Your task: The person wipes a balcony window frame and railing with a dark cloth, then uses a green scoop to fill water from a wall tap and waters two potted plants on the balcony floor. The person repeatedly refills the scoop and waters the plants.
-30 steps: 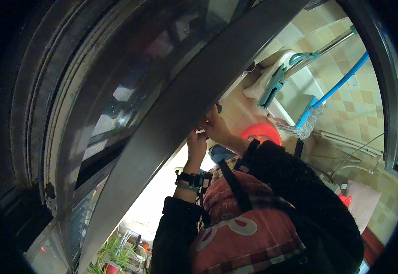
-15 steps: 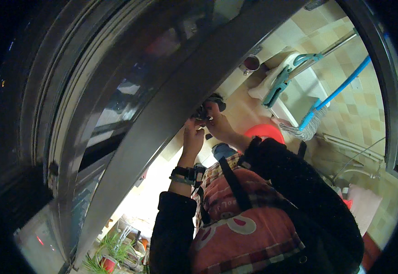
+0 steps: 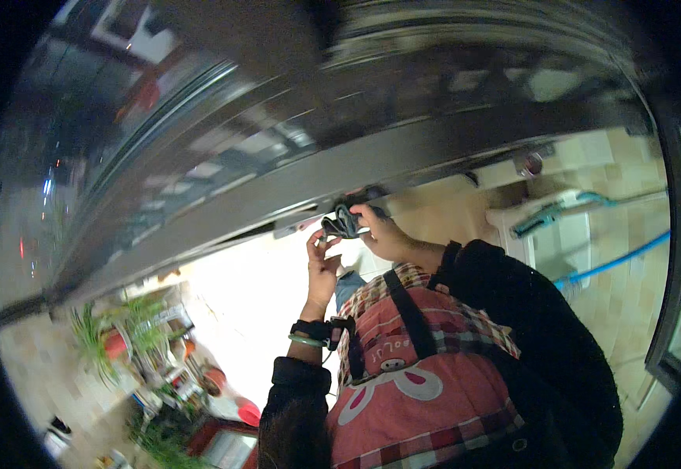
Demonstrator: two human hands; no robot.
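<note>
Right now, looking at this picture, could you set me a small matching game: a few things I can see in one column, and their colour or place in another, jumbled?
Things:
1. cloth
2. apron
3. hose
4. potted plants

Colour or place:
A. blue, running along the tiled wall at the right
B. dark, bunched up in the right hand against the grey frame
C. green leaves, low at the left
D. red with a white cartoon figure, on the person's chest

Pairs: 1-B, 2-D, 3-A, 4-C
</note>
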